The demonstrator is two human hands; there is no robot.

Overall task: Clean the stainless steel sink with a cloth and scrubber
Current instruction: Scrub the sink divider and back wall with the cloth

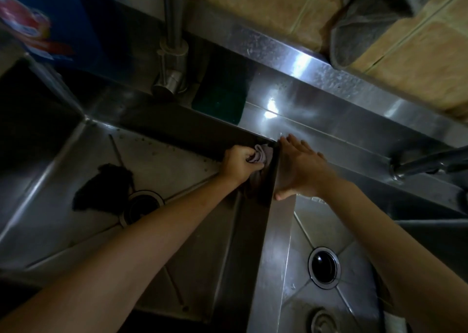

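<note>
A steel faucet (172, 53) rises at the back ledge, and a second tap (428, 164) juts in from the right edge. A blue printed package (50, 21) stands at the upper left. A grey towel (364, 21) hangs against the tan tiled wall (266, 5).

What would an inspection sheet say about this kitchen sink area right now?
Surface: double stainless steel sink, dimly lit, specks on left basin floor.
Job's things: small pale purple cloth held against the left basin's far right corner; dark green scrubber pad on the back ledge.
Clutter: dark ragged cloth beside the left drain.
Hands: left hand grips the purple cloth; right hand rests flat on the divider.
Cables: nothing seen.
Surroundings: steel tap, tan tiled wall, grey hanging towel, blue packet.
</note>
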